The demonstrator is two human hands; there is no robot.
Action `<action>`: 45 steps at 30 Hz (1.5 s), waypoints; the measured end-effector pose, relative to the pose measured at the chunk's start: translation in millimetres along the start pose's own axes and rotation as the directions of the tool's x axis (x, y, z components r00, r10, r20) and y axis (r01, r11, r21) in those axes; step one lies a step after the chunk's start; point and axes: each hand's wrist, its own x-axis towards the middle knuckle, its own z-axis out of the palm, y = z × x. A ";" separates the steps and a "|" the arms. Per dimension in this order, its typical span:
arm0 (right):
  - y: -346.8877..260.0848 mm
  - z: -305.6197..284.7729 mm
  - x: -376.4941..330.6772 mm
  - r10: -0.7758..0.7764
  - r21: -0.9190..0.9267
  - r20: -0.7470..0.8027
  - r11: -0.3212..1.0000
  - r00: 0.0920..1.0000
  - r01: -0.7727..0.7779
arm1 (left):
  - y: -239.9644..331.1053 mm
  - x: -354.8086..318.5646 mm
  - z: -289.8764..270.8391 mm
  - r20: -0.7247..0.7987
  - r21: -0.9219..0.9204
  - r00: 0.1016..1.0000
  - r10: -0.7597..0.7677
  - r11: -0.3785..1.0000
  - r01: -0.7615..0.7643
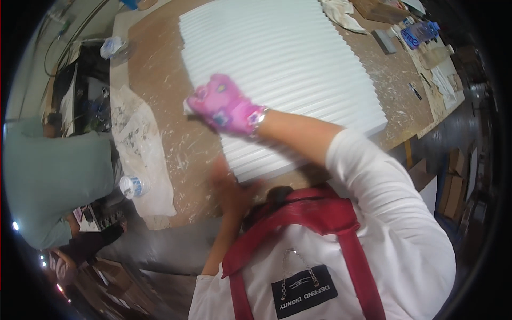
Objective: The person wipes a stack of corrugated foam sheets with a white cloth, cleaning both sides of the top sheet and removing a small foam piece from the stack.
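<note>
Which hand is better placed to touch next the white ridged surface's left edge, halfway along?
Probably the right hand, at that edge of the surface; the left hand is by its near corner.

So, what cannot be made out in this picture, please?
In the head view:
What the gloved right hand may grip: hidden by its curled fingers.
The finger pose of the left hand: motion blur.
The far end of the white ribbed sheet: cut off by the top edge.
The blue object: cut off there too.
</note>
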 end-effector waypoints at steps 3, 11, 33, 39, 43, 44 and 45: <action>35.9 -19.0 -10.7 0.102 -0.138 0.060 0.986 0.993 -0.093 | -7.5 -4.6 2.6 -0.056 0.109 0.993 0.101 0.990 -0.094; 15.7 -32.4 -33.4 -0.076 -0.148 0.137 0.984 0.988 0.097 | -3.6 0.1 -0.3 -0.048 0.098 0.994 0.101 0.991 -0.096; 43.6 -60.6 -72.7 0.052 -0.173 0.097 0.984 0.994 -0.035 | -5.6 1.4 4.5 -0.015 0.086 1.000 0.021 0.996 -0.020; 229.2 -160.7 -218.0 0.585 -0.297 -0.227 0.720 0.779 -0.627 | -13.3 -2.2 10.0 -0.009 0.080 0.995 0.098 0.992 -0.097; 211.6 -177.4 -215.8 0.559 -0.284 -0.251 0.738 0.790 -0.612 | -18.2 -6.9 6.8 0.016 0.139 0.997 0.077 0.987 -0.079; 188.5 -171.2 -207.6 0.364 -0.124 -0.252 0.907 0.897 -0.403 | -20.2 -10.3 6.2 0.021 0.147 0.997 0.071 0.986 -0.074; 182.6 -160.8 -204.6 0.393 -0.197 -0.123 0.890 0.911 -0.411 | -22.7 -11.1 5.4 0.032 0.154 0.998 0.059 0.986 -0.063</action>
